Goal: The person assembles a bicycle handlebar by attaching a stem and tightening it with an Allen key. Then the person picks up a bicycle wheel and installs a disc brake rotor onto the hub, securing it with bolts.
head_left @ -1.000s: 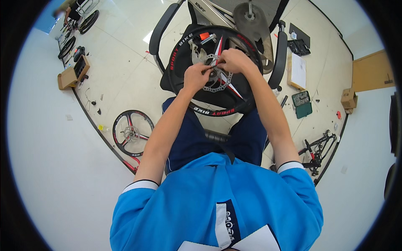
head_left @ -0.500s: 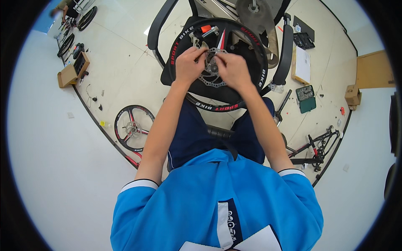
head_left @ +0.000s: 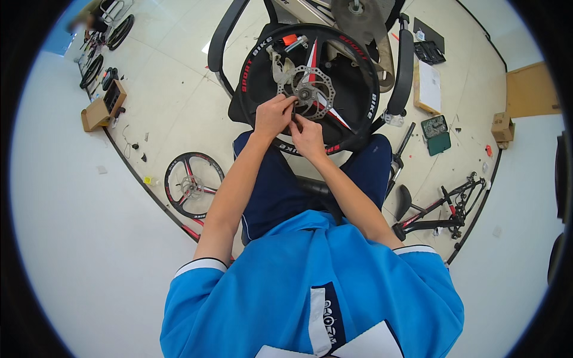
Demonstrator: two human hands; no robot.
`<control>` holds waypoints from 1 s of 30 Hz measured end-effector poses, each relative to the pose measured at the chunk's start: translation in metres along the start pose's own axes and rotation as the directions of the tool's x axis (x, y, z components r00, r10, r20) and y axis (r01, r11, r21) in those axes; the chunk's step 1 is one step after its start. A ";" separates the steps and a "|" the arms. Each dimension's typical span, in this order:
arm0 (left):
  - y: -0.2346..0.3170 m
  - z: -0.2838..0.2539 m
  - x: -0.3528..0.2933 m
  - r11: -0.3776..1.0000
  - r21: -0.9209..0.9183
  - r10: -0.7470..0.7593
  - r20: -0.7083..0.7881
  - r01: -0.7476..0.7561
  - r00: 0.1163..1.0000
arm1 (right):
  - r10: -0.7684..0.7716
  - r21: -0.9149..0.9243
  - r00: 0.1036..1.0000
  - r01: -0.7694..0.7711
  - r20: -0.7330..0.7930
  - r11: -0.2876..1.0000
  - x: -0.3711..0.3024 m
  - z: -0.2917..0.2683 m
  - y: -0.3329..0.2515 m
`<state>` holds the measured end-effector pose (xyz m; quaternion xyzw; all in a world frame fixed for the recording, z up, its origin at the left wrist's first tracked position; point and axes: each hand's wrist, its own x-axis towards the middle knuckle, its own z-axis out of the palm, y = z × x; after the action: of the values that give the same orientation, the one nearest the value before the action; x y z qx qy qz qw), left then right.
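A black bicycle wheel with red and white spokes lies flat in front of me on a black chair seat. Fixed around its hub is a silver brake disc full of holes. Over the disc's near left edge, my left hand is closed in a pinch. My right hand is closed just beside it, fingertips almost meeting the left ones. Something small and dark shows between the fingertips, too hidden to name. A metal tool with an orange part and a crumpled pale piece lie within the rim's far left.
Black armrests flank the wheel. A second wheel rests on the floor at left, a black bike frame at right. Beyond the right armrest are a green case, a white-topped box and a black tool case.
Both hands have moved nearer to me, from the middle of the brake disc to its near left edge. The hub and most of the disc are now uncovered.
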<state>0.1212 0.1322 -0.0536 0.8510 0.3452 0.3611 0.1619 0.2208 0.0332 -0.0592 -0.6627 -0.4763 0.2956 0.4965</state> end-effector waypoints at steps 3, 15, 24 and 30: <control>0.002 0.001 -0.001 1.000 0.021 0.001 -0.007 -0.001 1.000 | 0.006 -0.010 1.000 -0.006 0.001 1.000 0.001 0.003 0.003; 0.000 0.002 0.002 0.986 0.134 0.096 0.009 -0.096 0.995 | 0.250 0.276 0.933 -0.320 0.261 0.906 0.015 0.003 0.033; 0.008 0.009 -0.004 0.999 0.040 0.005 -0.121 0.000 0.993 | -0.110 -0.452 0.977 0.183 0.183 0.873 0.049 -0.086 -0.003; 0.022 0.013 -0.002 0.991 -0.074 -0.119 -0.166 0.108 0.979 | -0.283 -0.574 0.881 0.464 0.379 0.675 0.087 -0.105 -0.034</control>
<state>0.1395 0.1153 -0.0518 0.7903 0.3941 0.4334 0.1796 0.3323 0.0761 0.0148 -0.6356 -0.7352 0.0868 0.2190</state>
